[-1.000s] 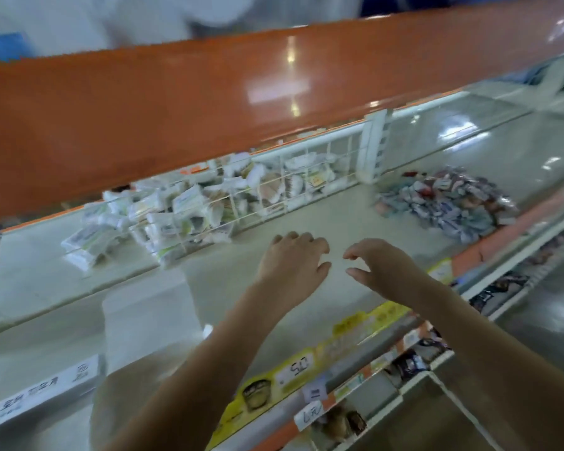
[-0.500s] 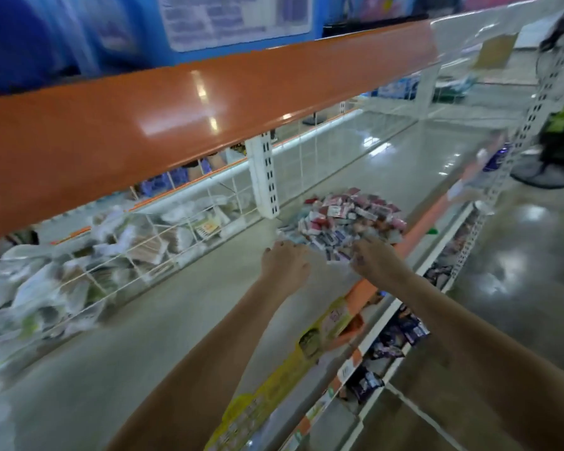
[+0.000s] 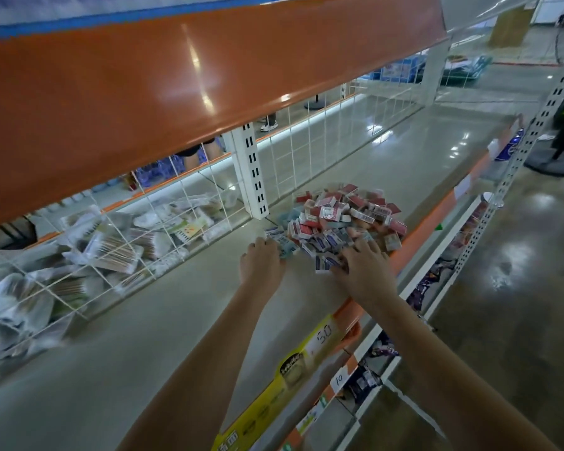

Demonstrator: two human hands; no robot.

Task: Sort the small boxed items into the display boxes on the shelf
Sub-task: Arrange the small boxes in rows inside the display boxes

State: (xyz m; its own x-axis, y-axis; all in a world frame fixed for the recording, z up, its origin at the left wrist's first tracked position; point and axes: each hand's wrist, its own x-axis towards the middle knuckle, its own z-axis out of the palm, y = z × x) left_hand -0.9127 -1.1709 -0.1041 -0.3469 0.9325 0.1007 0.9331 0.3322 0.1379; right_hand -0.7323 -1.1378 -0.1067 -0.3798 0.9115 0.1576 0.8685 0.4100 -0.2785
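A loose pile of small boxed items (image 3: 339, 216), red, blue and pale, lies on the grey shelf (image 3: 144, 336) near its front edge, right of a white upright post. My left hand (image 3: 262, 263) reaches the pile's near left edge, fingertips touching pale blue boxes. Over the pile's near right side lies my right hand (image 3: 367, 270), fingers spread across several small blue boxes and thumb beside one at the front. Neither hand has lifted a box.
An orange shelf (image 3: 176, 76) overhangs close above. A white wire grid (image 3: 118, 242) at the back left holds bagged goods. The post (image 3: 253, 174) stands behind the pile. Price tags line the front rail (image 3: 306, 359); packets fill the lower shelf.
The view swung right along the shelf. Both hands moved forward from the bare shelf to the pile and now rest on its near edge.
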